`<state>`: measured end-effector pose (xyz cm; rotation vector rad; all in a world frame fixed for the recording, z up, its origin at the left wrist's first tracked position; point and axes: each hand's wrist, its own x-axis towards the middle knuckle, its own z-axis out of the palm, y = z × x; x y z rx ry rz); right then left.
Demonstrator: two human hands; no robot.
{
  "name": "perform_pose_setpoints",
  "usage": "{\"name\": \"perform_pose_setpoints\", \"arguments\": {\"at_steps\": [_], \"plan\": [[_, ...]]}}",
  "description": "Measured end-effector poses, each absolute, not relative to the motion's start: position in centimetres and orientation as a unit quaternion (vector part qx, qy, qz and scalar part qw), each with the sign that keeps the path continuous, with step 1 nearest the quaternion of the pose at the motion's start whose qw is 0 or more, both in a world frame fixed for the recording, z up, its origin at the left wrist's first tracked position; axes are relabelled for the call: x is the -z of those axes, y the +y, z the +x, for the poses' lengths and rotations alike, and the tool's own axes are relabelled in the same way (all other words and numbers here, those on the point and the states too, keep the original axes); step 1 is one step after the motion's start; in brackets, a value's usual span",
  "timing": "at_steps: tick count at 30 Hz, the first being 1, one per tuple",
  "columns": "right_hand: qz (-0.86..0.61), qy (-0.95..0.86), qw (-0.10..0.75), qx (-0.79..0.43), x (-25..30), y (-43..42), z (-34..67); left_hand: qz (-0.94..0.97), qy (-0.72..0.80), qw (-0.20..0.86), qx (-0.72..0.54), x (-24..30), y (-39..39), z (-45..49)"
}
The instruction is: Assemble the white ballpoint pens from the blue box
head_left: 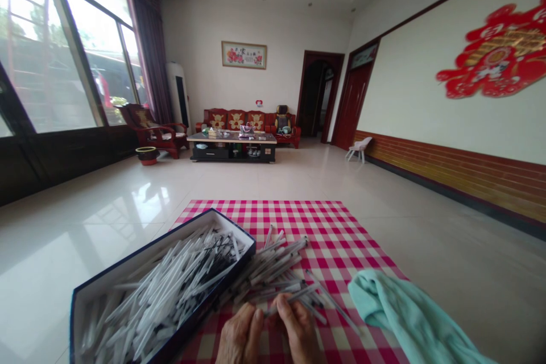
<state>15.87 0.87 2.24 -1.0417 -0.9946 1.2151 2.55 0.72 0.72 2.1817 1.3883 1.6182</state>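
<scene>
Pens (273, 264), slim, clear plastic; dark-tipped; one in right hand (300, 333)

The left hand (241, 336) and the right hand (300, 331) are bare, and they are the only parts of the person's body in view, both cut off by the lower edge of the picture. Each has a broad back, thick, blunt-ended fingers, short nails and finely creased skin across the knuckles; the fine detail is slightly blurred.
</scene>
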Motion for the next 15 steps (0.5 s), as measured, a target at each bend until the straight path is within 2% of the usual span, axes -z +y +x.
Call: {"name": "perform_pose_setpoints", "arguments": {"at_steps": [5, 15], "plan": [[-0.454, -0.420, 0.591, -0.517, -2.2, 1.0, 16.0, 0.731, 0.449, 0.144, -0.493, -1.7, 0.3, 1.9], [-0.451, -0.446, 0.586, -0.505, -2.0, 0.9, 15.9, 0.703, 0.459, 0.107, -0.532, 0.4, 1.0, 2.4]]}}
